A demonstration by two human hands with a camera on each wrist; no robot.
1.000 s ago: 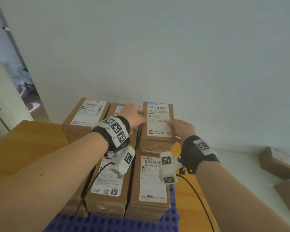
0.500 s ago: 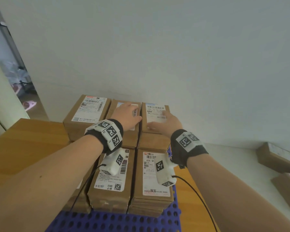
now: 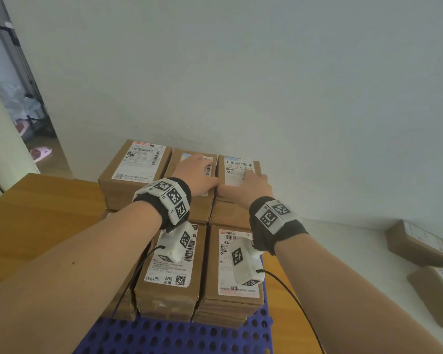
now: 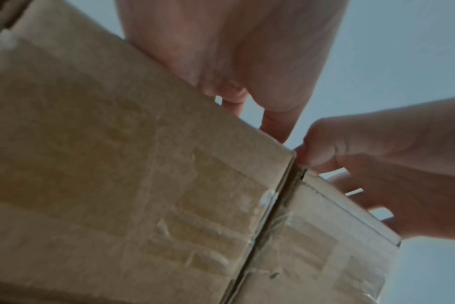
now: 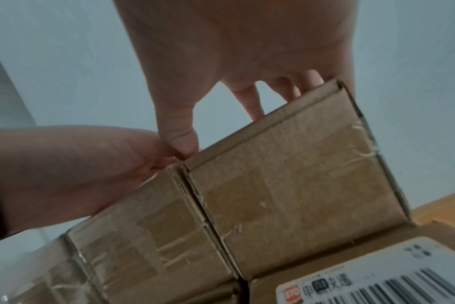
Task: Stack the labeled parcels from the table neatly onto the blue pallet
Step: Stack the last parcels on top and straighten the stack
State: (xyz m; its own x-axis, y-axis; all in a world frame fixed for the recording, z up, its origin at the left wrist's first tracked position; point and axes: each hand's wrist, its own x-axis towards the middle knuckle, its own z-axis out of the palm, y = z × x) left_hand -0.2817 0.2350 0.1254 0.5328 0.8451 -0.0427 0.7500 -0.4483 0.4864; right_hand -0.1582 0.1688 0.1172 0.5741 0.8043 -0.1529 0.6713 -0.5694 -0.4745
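The blue pallet (image 3: pixel 179 335) in front of me already carries most of the load: parcels stacked in a near row and a taller far row against the wall. To my right, on the white bench (image 3: pixel 343 251), at least two labeled parcels (image 3: pixel 417 241) are still waiting, so I judge the job well along but not finished. My left hand (image 3: pixel 197 172) lies flat on the middle far parcel (image 3: pixel 189 200), fingers straight and holding nothing. My right hand (image 3: pixel 246 186) presses flat on the far-right top parcel (image 3: pixel 238 164), fingers extended across its label, thumb at the seam between the two boxes, squaring them flush together.
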